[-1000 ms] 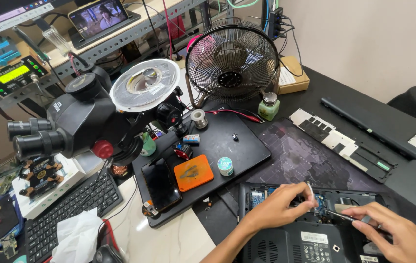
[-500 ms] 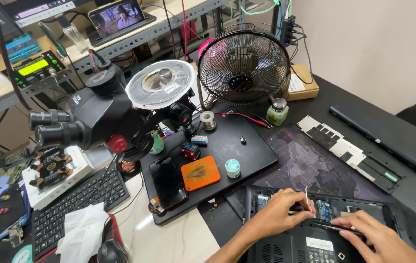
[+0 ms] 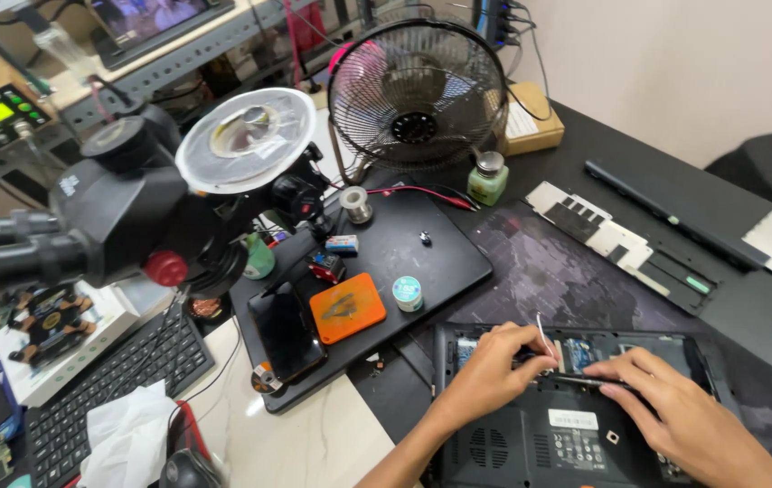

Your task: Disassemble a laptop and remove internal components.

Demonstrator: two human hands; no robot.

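Observation:
An opened black laptop (image 3: 531, 434) lies bottom-up at the lower right, its circuit board exposed. My left hand (image 3: 485, 375) pinches a thin silver tool like tweezers (image 3: 544, 334) over the board. My right hand (image 3: 675, 411) rests on the laptop's base and holds a slim dark tool (image 3: 576, 381) flat, its tip pointing toward the left hand. The two hands are close together above the same spot of the board.
A black work mat (image 3: 404, 262) holds a phone (image 3: 285, 333), an orange pad (image 3: 346, 307) and small jars. A microscope (image 3: 106, 217) with a ring light (image 3: 246, 137) stands left, a fan (image 3: 418, 90) behind. A keyboard (image 3: 106, 389) and tissue (image 3: 128, 438) lie lower left. Metal brackets (image 3: 621, 239) lie right.
The view has shifted and moved closer. My hands have drawn together over the laptop board, the right hand sliding left with its tool.

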